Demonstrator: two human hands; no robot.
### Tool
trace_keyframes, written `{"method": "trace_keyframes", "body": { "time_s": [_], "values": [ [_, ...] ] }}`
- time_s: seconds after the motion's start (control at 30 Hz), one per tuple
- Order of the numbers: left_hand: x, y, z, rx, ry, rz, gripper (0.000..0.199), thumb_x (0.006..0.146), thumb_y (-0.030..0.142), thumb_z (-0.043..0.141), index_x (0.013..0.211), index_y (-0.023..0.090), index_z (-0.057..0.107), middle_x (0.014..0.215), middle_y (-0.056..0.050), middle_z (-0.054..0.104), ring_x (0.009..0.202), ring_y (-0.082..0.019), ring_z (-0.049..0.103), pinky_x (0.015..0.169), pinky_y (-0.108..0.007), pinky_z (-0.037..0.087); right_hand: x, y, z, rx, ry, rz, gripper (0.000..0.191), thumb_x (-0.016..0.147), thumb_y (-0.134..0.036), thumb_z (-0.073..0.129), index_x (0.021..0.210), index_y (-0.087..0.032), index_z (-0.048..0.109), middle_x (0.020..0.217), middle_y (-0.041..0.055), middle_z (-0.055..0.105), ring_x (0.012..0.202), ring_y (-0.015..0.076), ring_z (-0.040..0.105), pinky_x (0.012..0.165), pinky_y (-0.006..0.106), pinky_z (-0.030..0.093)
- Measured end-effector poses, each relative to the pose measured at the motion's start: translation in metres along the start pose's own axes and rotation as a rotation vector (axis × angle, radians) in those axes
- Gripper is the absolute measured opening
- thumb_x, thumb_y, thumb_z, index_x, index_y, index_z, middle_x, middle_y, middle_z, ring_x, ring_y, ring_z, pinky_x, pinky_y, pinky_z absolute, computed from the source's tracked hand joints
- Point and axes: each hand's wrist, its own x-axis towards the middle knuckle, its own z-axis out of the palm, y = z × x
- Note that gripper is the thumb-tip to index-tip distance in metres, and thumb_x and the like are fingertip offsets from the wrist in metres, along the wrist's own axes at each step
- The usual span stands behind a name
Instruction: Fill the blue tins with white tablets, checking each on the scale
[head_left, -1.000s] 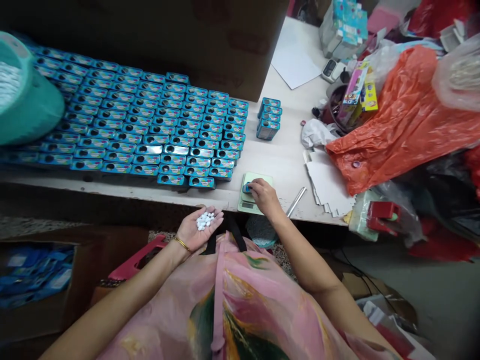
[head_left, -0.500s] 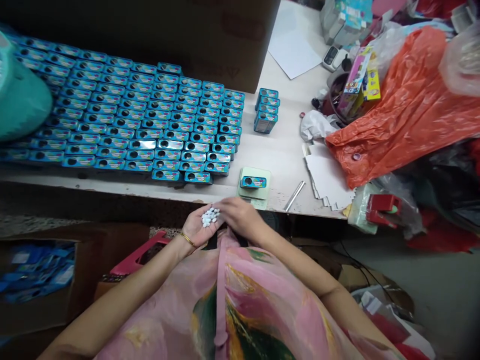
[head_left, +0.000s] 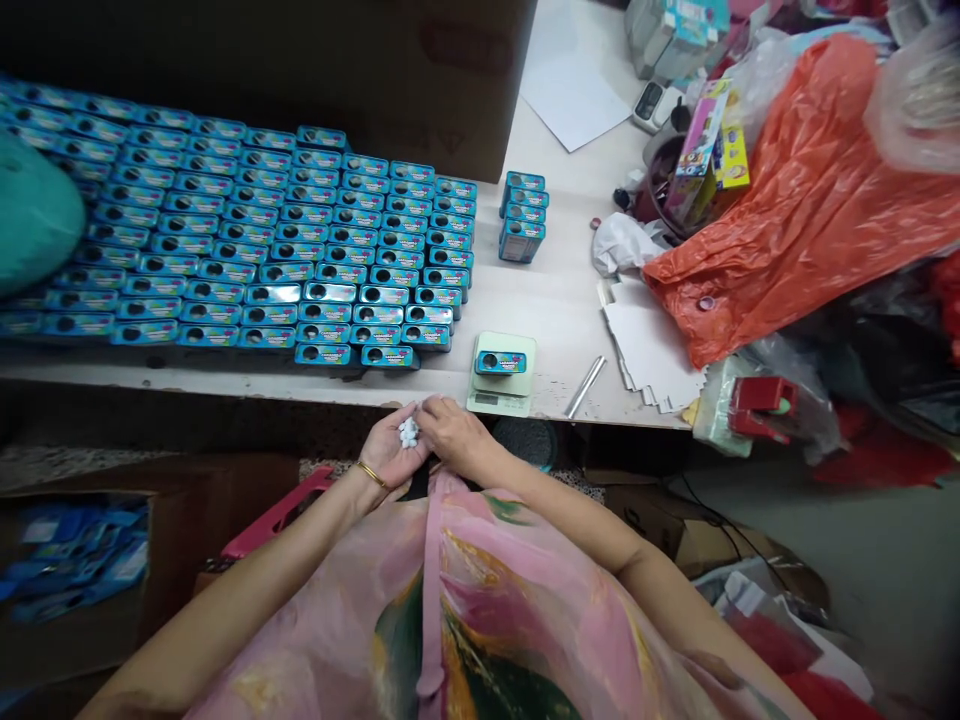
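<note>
Teal rounded container bulges in at the far left edge, beside tightly packed rows of blue metal tins on the white desk. Below the desk, an open cardboard box holds blue packets. Nearer the middle, the left hand, with a thin gold bangle at its wrist, is cupped palm-up around a small heap of white tablets, its fingers curled in to hold them. The tablets look light, hard and slick, and probably brittle, so they would roll easily and are best pinched one at a time from the top of the heap. The right hand lies just beside them, its fingers bent toward the heap, though I cannot tell whether they have hold of any. Further right, one blue tin lies on a pale green digital scale, and a stack of 4 blue tins stands beyond it. A metal rod, white card sheets and a crumpled orange plastic bag lie to the right.
</note>
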Motion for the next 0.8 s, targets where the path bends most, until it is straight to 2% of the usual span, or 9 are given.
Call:
{"method": "trace_keyframes", "body": {
  "time_s": [0.13,0.27,0.37,0.5,0.6,0.67,0.73,0.8],
  "values": [
    [0.014,-0.001,0.021,0.012,-0.134,0.041,0.022,0.084,0.012,0.039,0.081,0.008,0.06,0.07,-0.008,0.065,0.066,-0.014,0.063,0.065,-0.027,0.053,-0.001,0.027,-0.003,0.184,0.166,0.089,0.017,0.083,-0.016,0.043,0.093,-0.016,0.056,0.093,0.0068,0.055,0.087,0.0149,0.049,0.076,0.027,0.043],
    [0.026,-0.001,0.042,0.059,-0.149,0.052,0.022,0.081,0.011,0.041,0.085,0.004,0.061,0.085,-0.016,0.067,0.086,-0.022,0.063,0.077,-0.035,0.051,-0.005,0.06,-0.021,0.299,0.351,0.217,0.016,0.081,-0.015,0.046,0.09,-0.016,0.058,0.088,0.005,0.054,0.084,0.0128,0.051,0.076,0.024,0.043],
    [0.027,0.001,0.049,0.087,-0.124,0.04,0.023,0.081,0.012,0.042,0.087,0.003,0.062,0.094,-0.02,0.065,0.099,-0.027,0.058,0.084,-0.039,0.049,-0.006,0.083,-0.029,0.229,0.362,0.291,0.016,0.081,-0.017,0.046,0.089,-0.017,0.06,0.088,0.0058,0.055,0.083,0.0136,0.052,0.074,0.025,0.043],
    [0.02,0.003,0.047,0.098,-0.107,0.055,0.023,0.079,0.011,0.043,0.088,0.003,0.062,0.096,-0.02,0.065,0.1,-0.027,0.057,0.085,-0.038,0.048,-0.007,0.101,-0.028,0.125,0.274,0.278,0.019,0.084,-0.018,0.044,0.092,-0.018,0.061,0.092,0.0082,0.058,0.089,0.0166,0.053,0.08,0.029,0.043],
    [0.013,0.002,0.04,0.096,-0.094,0.055,0.024,0.08,0.011,0.042,0.091,0.004,0.062,0.096,-0.019,0.065,0.099,-0.027,0.058,0.083,-0.038,0.049,-0.013,0.095,-0.027,0.204,0.314,0.305,0.024,0.086,-0.017,0.04,0.1,-0.019,0.06,0.096,0.0079,0.061,0.093,0.0167,0.054,0.082,0.03,0.043],
    [0.009,0.0,0.033,0.09,-0.096,0.043,0.025,0.08,0.012,0.041,0.093,0.005,0.062,0.096,-0.018,0.065,0.098,-0.027,0.059,0.083,-0.039,0.049,-0.017,0.08,-0.027,0.286,0.355,0.298,0.026,0.087,-0.017,0.037,0.102,-0.019,0.059,0.096,0.0064,0.062,0.092,0.0155,0.055,0.083,0.03,0.043],
    [0.007,-0.002,0.024,0.072,-0.102,0.041,0.025,0.081,0.012,0.041,0.094,0.006,0.061,0.092,-0.017,0.066,0.092,-0.024,0.062,0.08,-0.037,0.05,-0.019,0.055,-0.025,0.304,0.311,0.184,0.025,0.087,-0.018,0.039,0.103,-0.019,0.058,0.098,0.0058,0.062,0.094,0.0151,0.055,0.084,0.029,0.043],
    [0.004,-0.005,0.014,0.053,-0.102,0.018,0.026,0.082,0.014,0.04,0.098,0.006,0.06,0.087,-0.014,0.067,0.083,-0.02,0.064,0.074,-0.031,0.052,-0.018,0.028,-0.02,0.21,0.19,0.009,0.025,0.086,-0.018,0.042,0.107,-0.017,0.055,0.103,0.008,0.06,0.097,0.0176,0.052,0.084,0.031,0.043]
  ]
}}
